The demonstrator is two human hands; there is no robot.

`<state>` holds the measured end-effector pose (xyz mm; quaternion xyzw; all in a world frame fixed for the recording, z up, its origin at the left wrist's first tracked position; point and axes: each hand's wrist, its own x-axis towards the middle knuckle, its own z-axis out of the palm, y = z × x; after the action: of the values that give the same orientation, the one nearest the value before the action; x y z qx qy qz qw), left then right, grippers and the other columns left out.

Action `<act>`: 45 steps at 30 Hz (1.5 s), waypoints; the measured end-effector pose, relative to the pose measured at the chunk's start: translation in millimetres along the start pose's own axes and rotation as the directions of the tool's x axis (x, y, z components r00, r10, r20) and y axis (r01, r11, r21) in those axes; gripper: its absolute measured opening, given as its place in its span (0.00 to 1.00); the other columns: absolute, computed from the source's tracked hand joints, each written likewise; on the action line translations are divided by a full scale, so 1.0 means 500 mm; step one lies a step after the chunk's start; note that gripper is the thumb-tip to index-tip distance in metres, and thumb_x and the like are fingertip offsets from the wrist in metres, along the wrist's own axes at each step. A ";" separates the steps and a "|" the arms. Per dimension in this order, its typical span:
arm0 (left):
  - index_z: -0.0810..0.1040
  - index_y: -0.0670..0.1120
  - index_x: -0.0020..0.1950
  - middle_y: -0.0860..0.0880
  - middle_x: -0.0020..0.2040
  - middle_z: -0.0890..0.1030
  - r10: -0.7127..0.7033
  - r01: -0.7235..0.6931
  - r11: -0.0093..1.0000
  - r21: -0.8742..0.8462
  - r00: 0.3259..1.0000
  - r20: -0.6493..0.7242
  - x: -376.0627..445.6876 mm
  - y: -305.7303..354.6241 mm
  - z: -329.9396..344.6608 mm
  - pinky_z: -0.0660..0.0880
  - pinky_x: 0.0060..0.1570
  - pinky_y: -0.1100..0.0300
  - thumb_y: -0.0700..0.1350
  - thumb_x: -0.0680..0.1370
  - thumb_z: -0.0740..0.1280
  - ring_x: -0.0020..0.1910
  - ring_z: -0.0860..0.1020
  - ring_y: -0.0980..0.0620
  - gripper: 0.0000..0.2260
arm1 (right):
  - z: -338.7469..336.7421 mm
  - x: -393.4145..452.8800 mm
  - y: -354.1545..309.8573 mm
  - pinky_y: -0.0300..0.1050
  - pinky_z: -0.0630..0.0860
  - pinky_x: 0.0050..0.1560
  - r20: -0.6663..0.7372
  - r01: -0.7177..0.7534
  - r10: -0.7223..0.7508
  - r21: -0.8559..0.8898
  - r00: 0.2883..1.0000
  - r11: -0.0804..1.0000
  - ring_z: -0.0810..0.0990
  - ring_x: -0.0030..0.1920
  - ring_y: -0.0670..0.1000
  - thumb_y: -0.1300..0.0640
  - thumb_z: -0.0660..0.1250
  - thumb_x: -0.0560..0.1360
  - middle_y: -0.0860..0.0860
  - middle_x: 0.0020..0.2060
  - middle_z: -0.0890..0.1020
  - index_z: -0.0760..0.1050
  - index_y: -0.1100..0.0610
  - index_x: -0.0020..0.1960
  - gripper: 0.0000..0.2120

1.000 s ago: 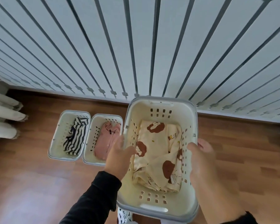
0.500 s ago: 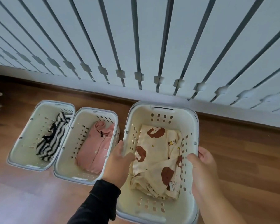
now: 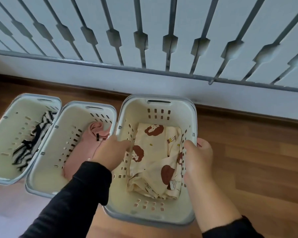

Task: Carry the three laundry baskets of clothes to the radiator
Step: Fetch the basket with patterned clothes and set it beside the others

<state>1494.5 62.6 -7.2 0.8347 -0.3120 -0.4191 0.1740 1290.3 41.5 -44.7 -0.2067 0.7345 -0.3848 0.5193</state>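
Three cream laundry baskets with grey rims line up on the wooden floor below the white radiator (image 3: 144,23). The right basket (image 3: 159,107) holds a cream garment with brown bear prints (image 3: 155,157). My left hand (image 3: 110,152) grips its left rim and my right hand (image 3: 198,157) grips its right rim. The middle basket (image 3: 91,109) contains a pink garment (image 3: 86,148), and the left basket (image 3: 24,100) a black-and-white striped garment (image 3: 29,143). The right basket's left wall sits close against the middle basket.
A white skirting wall (image 3: 248,98) runs under the radiator, just behind the baskets. Wooden floor (image 3: 256,160) stretches to the right of the right basket. A grey rail (image 3: 93,63) edges the radiator's bottom.
The basket in my hands has come down toward the floor beside the middle basket, and the view has closed in on the radiator's base. Both hands stay on the rims.
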 end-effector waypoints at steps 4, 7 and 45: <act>0.78 0.38 0.58 0.51 0.36 0.74 -0.020 0.020 1.000 0.023 1.000 0.023 0.003 -0.020 -0.008 0.73 0.36 0.58 0.44 0.73 0.66 0.32 0.71 0.56 0.16 | -0.009 -0.009 0.019 0.50 0.82 0.44 -0.009 -0.028 0.028 0.046 1.000 0.999 0.85 0.46 0.52 0.59 0.68 0.72 0.51 0.49 0.85 0.76 0.54 0.62 0.18; 0.78 0.39 0.59 0.47 0.43 0.75 -0.018 0.015 0.997 0.071 0.999 0.040 0.018 -0.029 -0.004 0.75 0.48 0.50 0.45 0.73 0.66 0.38 0.74 0.50 0.17 | 0.004 -0.013 0.024 0.50 0.75 0.41 -0.012 -0.020 0.020 0.032 1.000 0.999 0.78 0.39 0.53 0.55 0.67 0.68 0.52 0.45 0.82 0.77 0.55 0.61 0.21; 0.73 0.37 0.61 0.47 0.42 0.72 -0.021 -0.027 0.967 0.253 0.983 0.185 0.082 -0.116 -0.017 0.71 0.39 0.58 0.42 0.75 0.66 0.41 0.72 0.47 0.17 | 0.068 0.008 0.121 0.60 0.83 0.56 0.070 0.003 0.002 -0.070 0.998 0.998 0.86 0.52 0.58 0.68 0.64 0.76 0.55 0.53 0.85 0.76 0.57 0.64 0.19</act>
<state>1541.7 78.5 -58.5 0.8068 -0.3795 -0.4514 0.0361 1325.9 64.1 -99.7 -0.2383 0.7289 -0.3512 0.5371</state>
